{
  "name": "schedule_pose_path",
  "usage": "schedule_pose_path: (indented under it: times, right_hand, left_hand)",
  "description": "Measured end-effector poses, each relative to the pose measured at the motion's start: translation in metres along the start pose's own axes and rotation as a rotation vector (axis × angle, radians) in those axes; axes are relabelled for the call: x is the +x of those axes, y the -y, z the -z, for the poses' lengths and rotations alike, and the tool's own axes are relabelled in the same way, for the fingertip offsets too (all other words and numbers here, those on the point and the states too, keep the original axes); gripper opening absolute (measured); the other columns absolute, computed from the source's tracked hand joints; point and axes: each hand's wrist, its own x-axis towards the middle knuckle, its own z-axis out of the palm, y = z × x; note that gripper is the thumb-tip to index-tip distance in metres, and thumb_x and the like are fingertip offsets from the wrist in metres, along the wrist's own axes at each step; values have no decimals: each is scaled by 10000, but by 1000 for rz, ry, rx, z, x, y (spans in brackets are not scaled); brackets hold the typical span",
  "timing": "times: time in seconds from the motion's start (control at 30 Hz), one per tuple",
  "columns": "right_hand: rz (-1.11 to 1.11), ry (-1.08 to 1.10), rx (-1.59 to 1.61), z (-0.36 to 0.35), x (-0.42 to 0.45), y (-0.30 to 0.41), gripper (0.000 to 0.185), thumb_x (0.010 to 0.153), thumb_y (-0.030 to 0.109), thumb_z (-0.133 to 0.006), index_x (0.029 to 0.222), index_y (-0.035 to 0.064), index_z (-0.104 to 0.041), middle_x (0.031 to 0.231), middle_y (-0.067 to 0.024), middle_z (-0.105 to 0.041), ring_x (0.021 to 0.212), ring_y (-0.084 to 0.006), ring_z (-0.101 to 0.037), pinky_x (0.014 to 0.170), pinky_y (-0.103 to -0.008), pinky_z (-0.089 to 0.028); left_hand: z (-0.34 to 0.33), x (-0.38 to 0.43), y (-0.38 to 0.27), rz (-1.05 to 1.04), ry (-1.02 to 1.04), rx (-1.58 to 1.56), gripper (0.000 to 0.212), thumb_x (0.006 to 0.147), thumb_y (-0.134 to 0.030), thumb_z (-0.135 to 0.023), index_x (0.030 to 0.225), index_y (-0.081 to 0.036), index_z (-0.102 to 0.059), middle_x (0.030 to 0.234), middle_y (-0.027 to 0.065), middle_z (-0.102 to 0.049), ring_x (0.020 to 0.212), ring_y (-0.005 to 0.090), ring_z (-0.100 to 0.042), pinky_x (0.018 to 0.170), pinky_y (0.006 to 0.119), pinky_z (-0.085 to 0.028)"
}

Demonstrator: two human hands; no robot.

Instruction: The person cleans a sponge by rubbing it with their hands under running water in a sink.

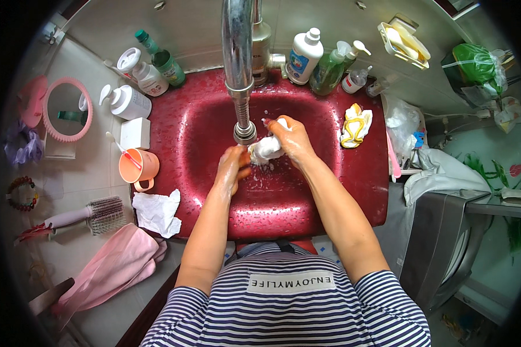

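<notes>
Over the basin of a glossy red sink (269, 221), my right hand (291, 138) grips a wet, bunched white cloth (268, 148). My left hand (233, 168) is slightly blurred at the cloth's left end, fingers bent; whether it grips the cloth cannot be made out. Directly above and between the hands hangs the metal faucet (245, 132). Drops of water show below the cloth. A crumpled white cloth with yellow trim (356, 126) lies on the sink's right rim. Another white cloth (157, 212) lies at the front left corner.
An orange mug (145, 167) with a toothbrush and a white box (135, 133) stand at left. Pump bottles and a green bottle (168, 67) line the back left. A white bottle (304, 56) and a green pump bottle (327, 71) stand back right. A pink towel (117, 269) hangs at lower left.
</notes>
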Motion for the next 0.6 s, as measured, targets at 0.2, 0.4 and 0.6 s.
schedule_pose_path:
  times: [0.2, 0.4, 0.6]
  right_hand:
    - [752, 57, -528, -59, -86, -35, 159, 625, 143, -672, 669, 67, -540, 751, -113, -587, 691, -300, -579, 633, -374, -467]
    - [208, -350, -672, -38, -15, -30, 144, 716, 181, -607, 673, 73, -522, 645, -173, -559, 666, -387, -546, 585, -464, -431]
    - [691, -87, -445, -83, -93, -47, 121, 672, 109, -669, 691, 84, -552, 785, -135, -588, 753, -339, -570, 635, -406, -459]
  left_hand:
    - [1, 34, 43, 124, 619, -817, 484, 880, -463, -469, 1169, -75, -475, 1049, 204, -578, 785, 276, -591, 670, 359, -522]
    - [-48, 25, 54, 27, 77, -747, 301, 963, -331, -352, 1102, -108, -500, 973, 64, -579, 822, 185, -589, 670, 312, -519]
    - [63, 67, 81, -338, 57, -642, 306, 922, -348, -472, 1014, -60, -521, 899, 77, -586, 783, 169, -563, 686, 320, -502]
